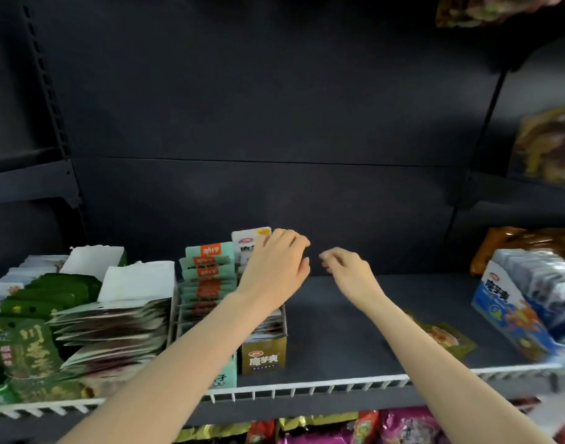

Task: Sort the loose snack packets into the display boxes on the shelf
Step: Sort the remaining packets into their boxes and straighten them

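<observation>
Reaching over the white wire rail (307, 387), both bare arms stretch above a dark grey shelf (387, 302) with a dark back panel (274, 123) behind it. I take the gold display box (264, 355) as the landmark; it stands near the front of the shelf, just behind the rail.

The left hand (276, 267) hovers above the back part of the gold display box, fingers bent down over the tops of the white packets (250, 240) standing in it — whether it really pinches one I cannot tell. The right hand (347, 267) is to the right of the box, above bare shelf, with fingers loosely curled and nothing in them.

Touching the box on its left is a mint-green display box (207, 277) full of upright packets with orange labels. Further left stand rows of pale flat packets (114, 328), and beyond them dark green packets (25, 341) at the shelf's left end.

To the right of the gold box the shelf surface is open for a good way. One loose snack packet (443, 336), yellowish and flat, lies there under the right forearm, well apart from the box. Far to the right a blue display box (505, 309) leans tilted — its packets are blurred. Below the rail, more coloured bags (403, 426) show on a lower shelf.
</observation>
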A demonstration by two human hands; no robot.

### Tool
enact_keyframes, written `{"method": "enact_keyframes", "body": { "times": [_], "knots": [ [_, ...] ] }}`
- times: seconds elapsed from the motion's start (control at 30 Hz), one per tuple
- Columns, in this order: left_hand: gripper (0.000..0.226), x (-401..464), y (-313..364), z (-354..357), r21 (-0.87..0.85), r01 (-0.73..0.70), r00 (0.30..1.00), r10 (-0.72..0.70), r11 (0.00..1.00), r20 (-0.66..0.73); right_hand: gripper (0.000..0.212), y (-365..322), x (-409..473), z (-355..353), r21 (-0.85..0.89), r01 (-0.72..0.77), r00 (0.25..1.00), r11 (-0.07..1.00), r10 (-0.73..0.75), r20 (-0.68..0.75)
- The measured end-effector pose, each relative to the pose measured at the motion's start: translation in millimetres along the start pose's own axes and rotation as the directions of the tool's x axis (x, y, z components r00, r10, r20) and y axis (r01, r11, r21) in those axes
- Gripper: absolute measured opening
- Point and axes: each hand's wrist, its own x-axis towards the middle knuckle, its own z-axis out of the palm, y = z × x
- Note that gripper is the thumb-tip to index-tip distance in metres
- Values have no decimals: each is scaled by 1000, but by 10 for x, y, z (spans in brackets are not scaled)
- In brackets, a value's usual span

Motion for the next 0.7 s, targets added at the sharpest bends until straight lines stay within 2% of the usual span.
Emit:
{"method": "enact_keyframes", "body": {
  "times": [0.1,0.2,0.3,0.43,0.5,0.6,0.7],
  "knots": [
    [32,-22,395,310,-89,-6,992,18,996,124,36,372,-163,-274,-274,-120,991,954,131,20],
    [33,-24,729,709,-238,156,929,-61,958,366,49,809,-297,-463,-507,-299,923,808,379,59],
    [32,2,955,1017,-387,411,827,-159,826,539,53,1077,-406,-587,-591,-387,861,708,506,42],
    [29,60,1123,1324,-372,630,676,-245,682,695,51,1137,-420,-628,-584,-331,873,741,476,109],
    [28,87,1172,1489,-388,729,608,-272,564,746,51,1154,-362,-587,-556,-320,885,767,451,114],
    [20,162,1189,1591,-409,853,506,-325,325,799,55,1191,-266,-513,-526,-282,898,802,414,148],
    [34,217,1139,1596,-411,907,417,-360,97,835,60,1208,-207,-496,-510,-259,914,820,379,145]
  ]
}}
